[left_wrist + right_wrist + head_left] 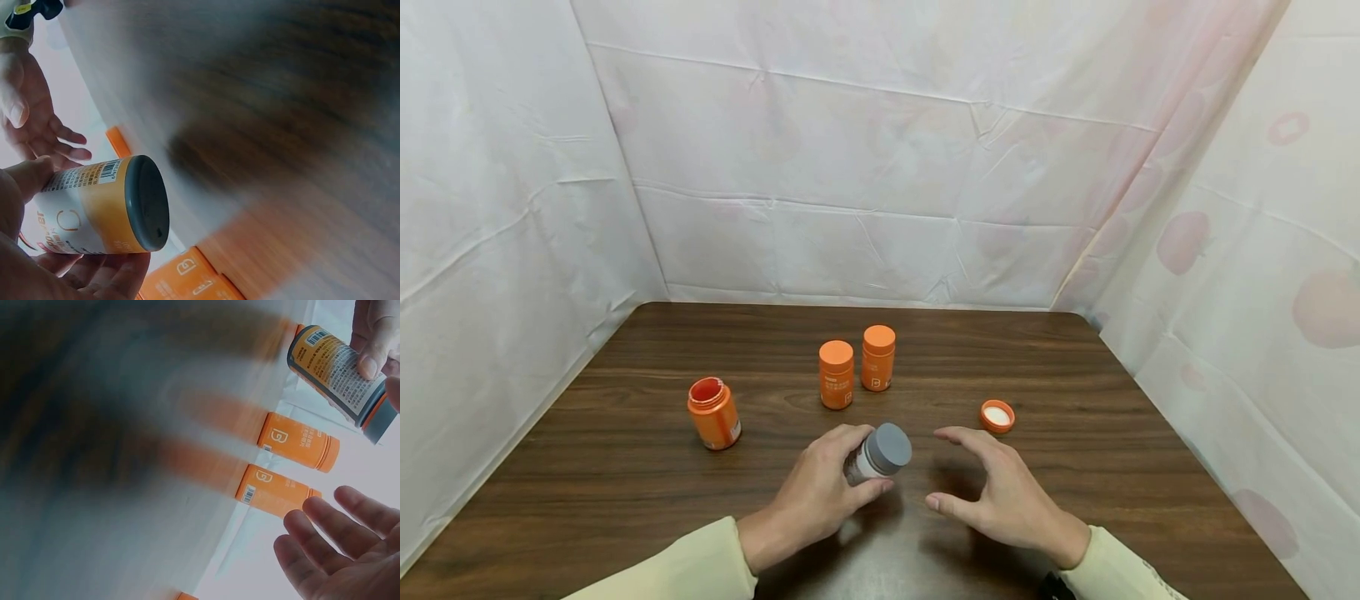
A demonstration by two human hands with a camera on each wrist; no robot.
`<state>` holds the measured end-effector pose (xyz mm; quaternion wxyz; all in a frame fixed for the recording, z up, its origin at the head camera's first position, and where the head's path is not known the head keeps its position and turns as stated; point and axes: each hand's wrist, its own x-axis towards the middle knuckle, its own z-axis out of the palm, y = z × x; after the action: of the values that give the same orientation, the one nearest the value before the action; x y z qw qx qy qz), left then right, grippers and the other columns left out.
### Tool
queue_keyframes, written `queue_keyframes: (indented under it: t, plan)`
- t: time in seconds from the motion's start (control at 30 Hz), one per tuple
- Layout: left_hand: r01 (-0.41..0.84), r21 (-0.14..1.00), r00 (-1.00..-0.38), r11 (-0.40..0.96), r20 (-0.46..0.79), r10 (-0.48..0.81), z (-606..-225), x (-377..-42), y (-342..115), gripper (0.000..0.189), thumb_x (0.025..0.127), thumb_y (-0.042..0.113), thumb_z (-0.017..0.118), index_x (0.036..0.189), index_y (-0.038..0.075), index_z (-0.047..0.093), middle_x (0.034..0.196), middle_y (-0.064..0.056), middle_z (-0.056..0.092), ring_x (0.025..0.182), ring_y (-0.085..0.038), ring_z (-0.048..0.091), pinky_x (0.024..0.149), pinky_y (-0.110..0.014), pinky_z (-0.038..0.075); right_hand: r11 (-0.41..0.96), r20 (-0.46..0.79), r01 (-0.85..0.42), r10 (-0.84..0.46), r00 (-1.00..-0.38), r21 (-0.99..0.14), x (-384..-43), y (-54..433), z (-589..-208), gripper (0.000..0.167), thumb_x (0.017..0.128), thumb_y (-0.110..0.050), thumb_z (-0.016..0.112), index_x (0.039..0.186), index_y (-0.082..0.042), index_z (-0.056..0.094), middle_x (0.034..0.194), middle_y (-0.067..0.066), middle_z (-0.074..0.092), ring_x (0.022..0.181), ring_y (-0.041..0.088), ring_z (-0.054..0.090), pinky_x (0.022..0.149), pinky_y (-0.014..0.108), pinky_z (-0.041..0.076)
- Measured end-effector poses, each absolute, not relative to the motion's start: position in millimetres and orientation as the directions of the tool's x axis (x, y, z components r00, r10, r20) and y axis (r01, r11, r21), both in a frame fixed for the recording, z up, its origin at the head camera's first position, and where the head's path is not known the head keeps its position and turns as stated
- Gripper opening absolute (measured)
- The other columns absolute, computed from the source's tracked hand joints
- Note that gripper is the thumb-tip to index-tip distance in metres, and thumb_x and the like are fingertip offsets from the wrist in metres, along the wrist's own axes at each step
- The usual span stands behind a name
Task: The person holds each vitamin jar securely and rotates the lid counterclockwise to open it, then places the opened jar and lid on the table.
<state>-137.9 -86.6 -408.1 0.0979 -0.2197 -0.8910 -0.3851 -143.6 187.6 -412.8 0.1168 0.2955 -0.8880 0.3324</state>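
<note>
My left hand (820, 475) grips a pill bottle (94, 209) around its body, between thumb and fingers. This bottle has a grey cap (890, 448), a grey base and a white and yellow label with a barcode. It is tilted, cap toward the right hand, and held above the table in the left wrist view. To its right, my right hand (1003, 496) is held over the table with thumb and fingers spread apart and nothing between them. In the right wrist view its fingers (337, 531) are loosely extended, apart from the bottle.
Two capped orange bottles (837, 375) stand side by side toward the back of the brown wooden table (625, 500). An uncapped orange bottle (715, 414) stands at the left. At the right an orange lid (997, 416) lies with its white inside up. Pale sheets (850, 150) enclose the table.
</note>
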Motion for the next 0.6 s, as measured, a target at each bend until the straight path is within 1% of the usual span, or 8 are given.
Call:
queue_keyframes:
  t: [0.1, 0.2, 0.33, 0.43, 0.6]
  plan:
    - [0.478, 0.635, -0.878, 0.607, 0.345, 0.33, -408.2, -137.6, -85.2, 0.052, 0.08, 0.027, 0.091, 0.124, 0.016, 0.067, 0.112, 0.007, 0.067, 0.099, -0.009, 0.063, 0.084, -0.035, 0.053, 0.603, 0.41, -0.603, -0.443, -0.797, -0.522, -143.5, 187.3, -413.1, 0.073, 0.082, -0.055, 0.083, 0.138, -0.014, 0.06, 0.134, -0.004, 0.064, 0.124, 0.014, 0.06, 0.097, 0.046, 0.052]
    - [0.485, 0.627, -0.874, 0.609, 0.348, 0.338, -407.9, -136.9, -84.0, 0.052, 0.079, 0.027, 0.091, 0.124, 0.016, 0.067, 0.112, 0.007, 0.067, 0.098, -0.009, 0.063, 0.084, -0.035, 0.053, 0.598, 0.421, -0.606, -0.436, -0.795, -0.525, -143.1, 186.9, -413.1, 0.072, 0.081, -0.054, 0.084, 0.137, -0.015, 0.061, 0.133, -0.008, 0.064, 0.122, 0.014, 0.061, 0.096, 0.045, 0.053]
    - [0.494, 0.623, -0.87, 0.606, 0.352, 0.346, -406.8, -136.2, -82.1, 0.052, 0.079, 0.027, 0.091, 0.124, 0.017, 0.067, 0.112, 0.007, 0.067, 0.097, -0.009, 0.062, 0.083, -0.034, 0.053, 0.577, 0.437, -0.615, -0.433, -0.789, -0.538, -142.5, 186.2, -413.0, 0.067, 0.082, -0.051, 0.085, 0.136, -0.022, 0.061, 0.131, -0.014, 0.063, 0.119, 0.016, 0.062, 0.094, 0.044, 0.053]
    - [0.498, 0.619, -0.867, 0.607, 0.349, 0.356, -406.2, -135.9, -80.2, 0.051, 0.079, 0.027, 0.091, 0.123, 0.018, 0.068, 0.112, 0.007, 0.067, 0.096, -0.01, 0.061, 0.082, -0.033, 0.053, 0.556, 0.44, -0.619, -0.435, -0.785, -0.554, -141.9, 185.4, -412.7, 0.064, 0.082, -0.05, 0.085, 0.136, -0.026, 0.059, 0.13, -0.015, 0.063, 0.117, 0.019, 0.064, 0.093, 0.044, 0.053]
    - [0.503, 0.606, -0.864, 0.616, 0.341, 0.37, -406.0, -135.7, -76.4, 0.049, 0.079, 0.027, 0.091, 0.121, 0.02, 0.068, 0.11, 0.007, 0.066, 0.095, -0.01, 0.061, 0.08, -0.033, 0.052, 0.531, 0.446, -0.624, -0.437, -0.781, -0.573, -140.4, 183.3, -411.4, 0.063, 0.083, -0.048, 0.085, 0.136, -0.029, 0.059, 0.13, -0.016, 0.063, 0.115, 0.017, 0.063, 0.092, 0.045, 0.054]
